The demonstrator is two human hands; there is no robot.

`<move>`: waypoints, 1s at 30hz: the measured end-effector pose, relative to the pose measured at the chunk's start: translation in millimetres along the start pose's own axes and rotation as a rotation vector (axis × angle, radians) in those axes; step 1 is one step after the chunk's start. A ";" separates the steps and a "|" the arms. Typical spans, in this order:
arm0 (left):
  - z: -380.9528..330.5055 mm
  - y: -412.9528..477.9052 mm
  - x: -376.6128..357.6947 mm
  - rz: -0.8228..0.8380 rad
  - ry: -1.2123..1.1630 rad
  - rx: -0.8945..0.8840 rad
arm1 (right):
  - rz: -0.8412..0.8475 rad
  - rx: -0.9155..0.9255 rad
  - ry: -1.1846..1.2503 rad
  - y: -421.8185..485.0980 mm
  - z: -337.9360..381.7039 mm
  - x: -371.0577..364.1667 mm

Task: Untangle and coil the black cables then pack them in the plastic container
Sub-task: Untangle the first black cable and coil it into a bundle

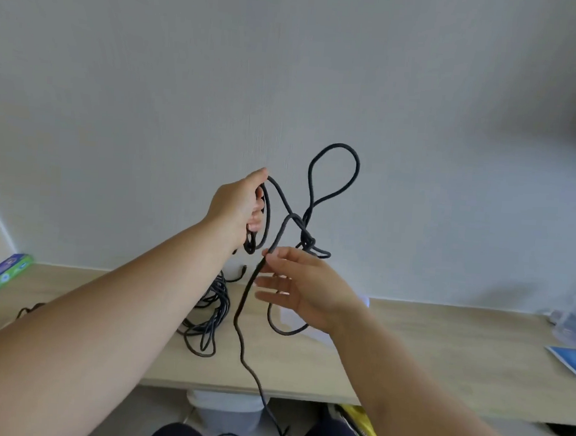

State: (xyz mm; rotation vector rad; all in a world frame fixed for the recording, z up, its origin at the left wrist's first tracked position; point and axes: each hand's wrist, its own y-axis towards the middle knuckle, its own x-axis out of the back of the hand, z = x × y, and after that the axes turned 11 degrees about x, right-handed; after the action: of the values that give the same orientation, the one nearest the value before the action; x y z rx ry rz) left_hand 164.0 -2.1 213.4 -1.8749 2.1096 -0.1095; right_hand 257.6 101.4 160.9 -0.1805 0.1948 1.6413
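On the wooden table [423,347] a heap of black cables [209,317] lies left of centre, and one cable [340,146] is held up before the far wall. The left hand [236,208] curls round a few loops; the right hand [299,286] pinches a strand with thumb and forefinger, other fingers spread. It looks light, limp, slightly springy: better gripped just beside the small knot [307,239] than tugged.

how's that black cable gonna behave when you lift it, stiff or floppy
Probably floppy: the black cable hangs limp below the right hand, past the table edge. Likely some spring too, since its upper loop stands unsupported. The knot may tighten if tugged.
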 end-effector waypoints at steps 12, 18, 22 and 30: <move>12.1 6.1 55.4 0.261 0.842 -0.275 | -0.405 0.406 -0.927 18.4 72.4 106.5; -3.3 -29.1 18.6 0.681 0.701 -0.370 | -0.267 0.533 -1.058 54.3 75.3 79.4; -17.8 -26.2 18.9 0.631 0.426 -0.393 | -0.305 0.428 -1.229 69.7 56.0 92.4; -14.9 -15.3 15.9 0.332 0.115 -0.249 | -0.361 0.261 -1.256 48.4 34.1 100.0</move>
State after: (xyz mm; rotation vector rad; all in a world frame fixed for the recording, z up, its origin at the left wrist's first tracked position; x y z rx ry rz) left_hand 172.9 -22.0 228.7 -1.6460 2.5842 0.1293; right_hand 201.5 202.6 171.6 0.9514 -0.5535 1.1007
